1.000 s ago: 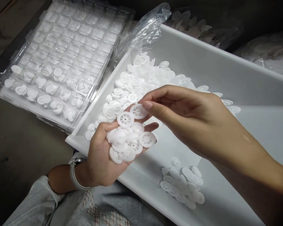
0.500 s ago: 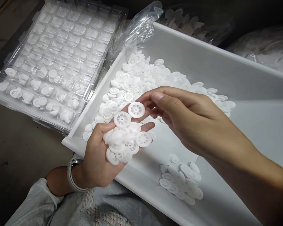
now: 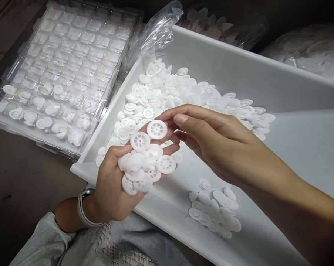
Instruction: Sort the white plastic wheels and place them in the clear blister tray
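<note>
My left hand [image 3: 114, 188] is palm up above the near left part of the white bin [image 3: 302, 147], cupping a heap of white plastic gears [image 3: 139, 162], round with spokes. Two of them lie toward the fingers, apart from the heap. My right hand [image 3: 208, 136] reaches in from the right. Its index fingertip is at the edge of the upper gear [image 3: 157, 129], with the thumb beside that finger and nothing visible pinched between them. Behind the hands, a large pile of white gears [image 3: 155, 92] fills the bin's far left. A smaller cluster [image 3: 213, 212] lies near the front wall.
Left of the bin, a stack of clear compartment trays [image 3: 69, 55] has white parts in its nearest two rows. A clear plastic bag [image 3: 161, 27] hangs over the bin's far corner. Further bags of pale parts [image 3: 308, 51] stand behind the bin's back wall.
The whole view has shifted slightly, so most things sit a little further left. The hands and the gears in the left palm keep nearly the same arrangement.
</note>
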Motion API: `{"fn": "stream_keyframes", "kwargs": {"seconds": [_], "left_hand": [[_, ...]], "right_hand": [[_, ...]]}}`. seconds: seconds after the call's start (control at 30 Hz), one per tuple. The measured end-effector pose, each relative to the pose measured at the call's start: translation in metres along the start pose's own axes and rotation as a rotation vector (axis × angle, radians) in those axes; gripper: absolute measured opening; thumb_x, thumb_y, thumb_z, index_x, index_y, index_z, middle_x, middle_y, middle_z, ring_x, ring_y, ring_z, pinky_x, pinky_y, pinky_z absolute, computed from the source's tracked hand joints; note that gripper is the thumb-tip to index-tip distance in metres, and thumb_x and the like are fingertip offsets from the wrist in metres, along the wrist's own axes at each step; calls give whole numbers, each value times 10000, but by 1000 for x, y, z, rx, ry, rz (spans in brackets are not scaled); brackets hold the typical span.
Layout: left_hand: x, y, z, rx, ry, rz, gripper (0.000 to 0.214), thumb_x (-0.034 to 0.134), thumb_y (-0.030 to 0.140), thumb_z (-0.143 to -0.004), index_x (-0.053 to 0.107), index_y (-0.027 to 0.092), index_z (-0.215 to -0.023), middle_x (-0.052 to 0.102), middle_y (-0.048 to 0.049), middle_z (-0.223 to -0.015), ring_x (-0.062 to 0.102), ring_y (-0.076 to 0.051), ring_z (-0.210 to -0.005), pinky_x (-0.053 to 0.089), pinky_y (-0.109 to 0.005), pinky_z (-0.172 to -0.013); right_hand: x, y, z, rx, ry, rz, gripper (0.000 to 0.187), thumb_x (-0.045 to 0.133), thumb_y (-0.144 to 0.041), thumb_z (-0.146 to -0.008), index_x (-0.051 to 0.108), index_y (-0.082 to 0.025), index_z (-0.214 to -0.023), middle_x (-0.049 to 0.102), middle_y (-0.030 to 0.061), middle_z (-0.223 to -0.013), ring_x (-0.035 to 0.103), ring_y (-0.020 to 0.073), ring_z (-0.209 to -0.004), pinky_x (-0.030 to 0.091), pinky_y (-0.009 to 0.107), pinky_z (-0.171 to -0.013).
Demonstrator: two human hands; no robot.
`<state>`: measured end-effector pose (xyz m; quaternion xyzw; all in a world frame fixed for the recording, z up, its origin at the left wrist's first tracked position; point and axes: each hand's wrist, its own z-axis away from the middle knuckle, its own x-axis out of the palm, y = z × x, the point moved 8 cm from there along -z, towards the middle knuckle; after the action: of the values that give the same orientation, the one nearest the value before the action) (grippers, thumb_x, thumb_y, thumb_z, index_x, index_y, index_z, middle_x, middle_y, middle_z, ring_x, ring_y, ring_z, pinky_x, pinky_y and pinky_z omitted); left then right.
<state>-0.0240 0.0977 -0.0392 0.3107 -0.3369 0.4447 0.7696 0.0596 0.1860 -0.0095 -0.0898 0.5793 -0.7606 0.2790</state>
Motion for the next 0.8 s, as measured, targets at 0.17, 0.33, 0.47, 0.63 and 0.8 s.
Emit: {"fn": "stream_keyframes", "kwargs": {"seconds": [0.17, 0.33, 0.47, 0.63, 0.8], "left_hand": [[-4, -1, -3, -3, 34, -15, 564, 435, 257, -836, 499, 239, -1396, 660, -59, -1280, 566, -303, -1277, 462, -494, -1064], [2, -4, -2, -52, -30, 3, 478, 398, 269, -887, 553, 257, -1340, 699, -44, -1194, 612, -272, -1219, 482, -472, -1036], [1, -4, -1, -76, -47, 35, 399, 428, 309, -890, 634, 262, -1229, 712, -8, -1188, 663, -205, -1137, 466, -395, -1055], [-5, -2, 0, -77, -10, 58, 428, 428, 304, -888, 613, 285, -1273, 711, 3, -1199, 668, -195, -1123, 425, -432, -1103], [-3, -2, 0, -84, -16, 65, 414, 443, 293, -883, 631, 288, -1253, 722, 6, -1172, 678, -182, -1097, 417, -431, -1112]], "right_hand": [[4, -4, -3, -15, 5, 2, 204, 554, -383, -918, 690, -232, -925, 678, 28, -918, 662, 135, -739, 539, 233, -563], [8, -9, -2, -11, -38, -81, 188, 766, -339, -762, 687, -218, -882, 682, 13, -846, 662, 134, -708, 563, 221, -534], [-31, -7, 11, -74, 168, -92, 36, 713, -275, -832, 719, -288, -864, 703, -19, -905, 667, 100, -794, 564, 234, -728], [-62, 59, 44, -96, -17, 520, 103, 682, -412, -850, 731, -322, -853, 714, 48, -865, 669, 185, -752, 538, 326, -649], [-57, 130, 88, -108, -110, 590, 402, 509, -657, -850, 643, -344, -634, 612, 46, -563, 508, 212, -380, 350, 355, -337]]}}
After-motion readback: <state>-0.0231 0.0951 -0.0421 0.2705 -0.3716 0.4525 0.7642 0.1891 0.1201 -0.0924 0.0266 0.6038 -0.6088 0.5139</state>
